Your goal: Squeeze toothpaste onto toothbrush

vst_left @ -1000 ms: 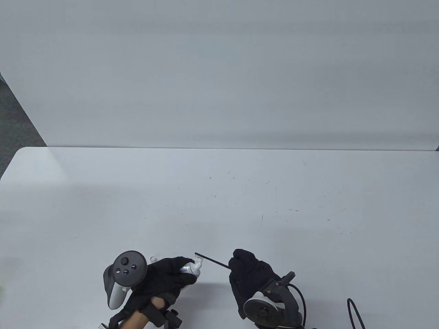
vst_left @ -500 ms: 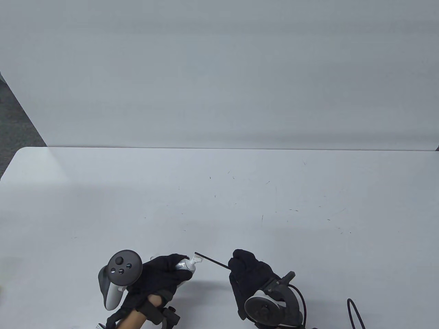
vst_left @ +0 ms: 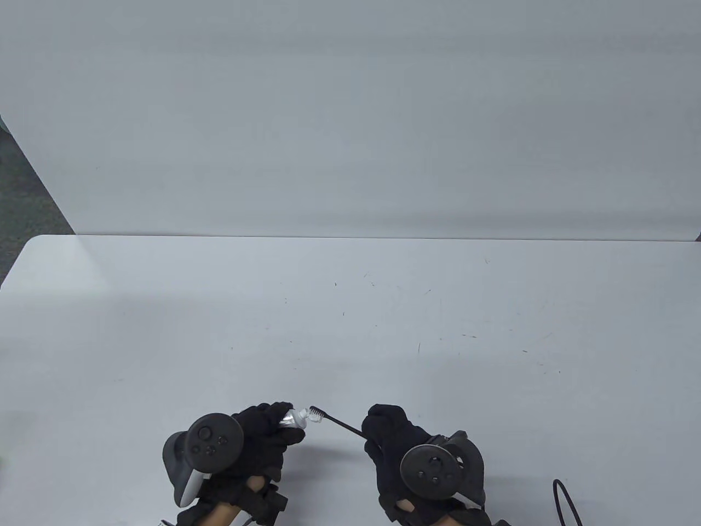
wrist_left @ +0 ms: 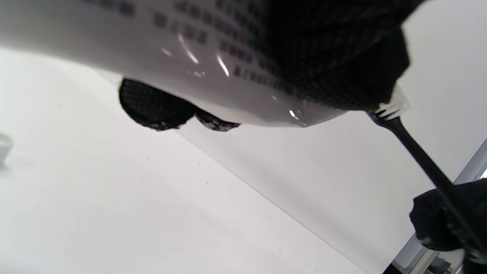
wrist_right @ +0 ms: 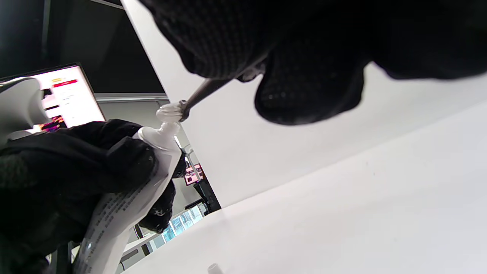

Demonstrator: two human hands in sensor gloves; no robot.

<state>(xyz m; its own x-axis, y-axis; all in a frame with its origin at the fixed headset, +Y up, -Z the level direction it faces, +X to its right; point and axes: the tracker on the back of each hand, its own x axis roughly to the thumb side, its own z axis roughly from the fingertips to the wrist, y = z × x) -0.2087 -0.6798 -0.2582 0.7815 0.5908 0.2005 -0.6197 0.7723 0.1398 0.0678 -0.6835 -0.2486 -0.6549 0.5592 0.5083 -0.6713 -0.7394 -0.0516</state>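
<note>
My left hand [vst_left: 263, 433] grips a white toothpaste tube [vst_left: 293, 419] near the table's front edge, nozzle pointing right. The tube fills the top of the left wrist view [wrist_left: 171, 64] and shows in the right wrist view [wrist_right: 129, 205]. My right hand [vst_left: 391, 435] holds a thin black toothbrush [vst_left: 339, 421] by its handle, head pointing left. The bristles [vst_left: 315, 412] touch the tube's nozzle [wrist_right: 167, 125]. White paste sits at the brush head [wrist_left: 393, 106].
A small white cap [wrist_right: 214, 268] stands on the white table [vst_left: 350, 318]; it also shows at the left edge of the left wrist view [wrist_left: 3, 148]. A black cable [vst_left: 567, 501] lies at the front right. A white wall panel [vst_left: 350, 109] rises behind the table.
My left hand rolled and shifted slightly right, bringing the tube nozzle against the brush head. My right hand rotated so its tracker faces up, and the brush turned about its handle.
</note>
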